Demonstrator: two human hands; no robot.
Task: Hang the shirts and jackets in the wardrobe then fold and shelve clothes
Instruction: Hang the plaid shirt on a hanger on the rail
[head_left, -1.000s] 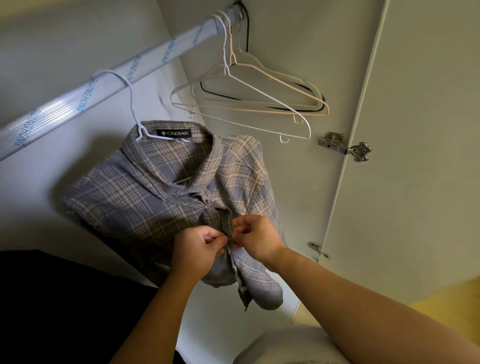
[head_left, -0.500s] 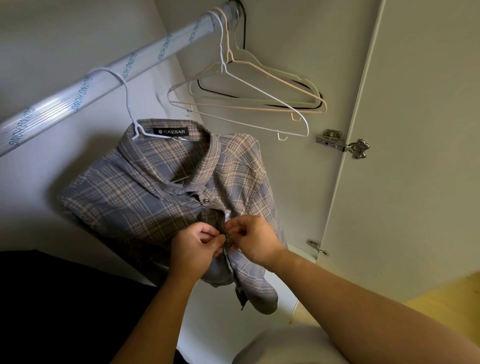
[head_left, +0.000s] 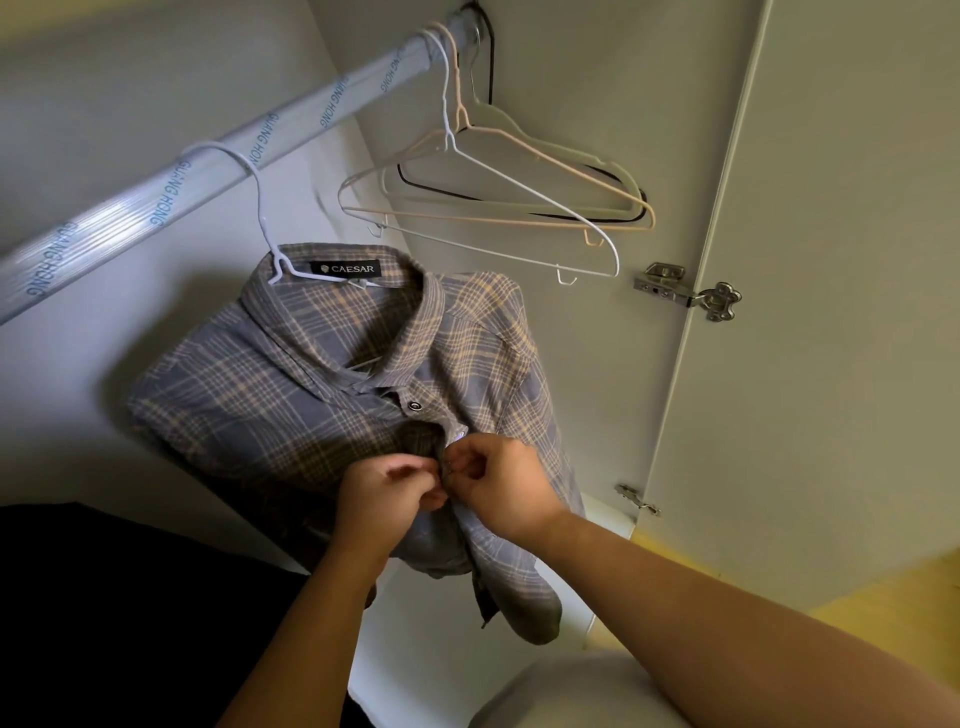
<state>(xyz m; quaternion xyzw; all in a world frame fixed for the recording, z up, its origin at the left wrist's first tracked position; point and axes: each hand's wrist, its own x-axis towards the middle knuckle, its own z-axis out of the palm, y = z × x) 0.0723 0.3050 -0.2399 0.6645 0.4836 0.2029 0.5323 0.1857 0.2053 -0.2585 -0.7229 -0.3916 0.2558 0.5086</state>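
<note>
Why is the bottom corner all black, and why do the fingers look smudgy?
Head view: the bottom-left patch is too dark to tell what it is; the left hand, pinching the plaid shirt, shows slight blur at its fingers, while the collar label reads sharp; the wide lens tilts the rail and door.

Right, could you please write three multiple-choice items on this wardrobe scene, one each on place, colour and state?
1. Where does the plaid shirt hang? A. on the rail, apart from the empty hangers; B. on the door hinge; C. folded on a shelf.
2. What colour is the hanger bearing it? A. black; B. white; C. red.
3. What are the left hand and right hand doing? A. hanging idle; B. gripping the rail; C. pinching the shirt's front.
Answers: 1 A, its hook sits over the rail; 2 B, its wire is white; 3 C, both pinch the button strip.
</note>
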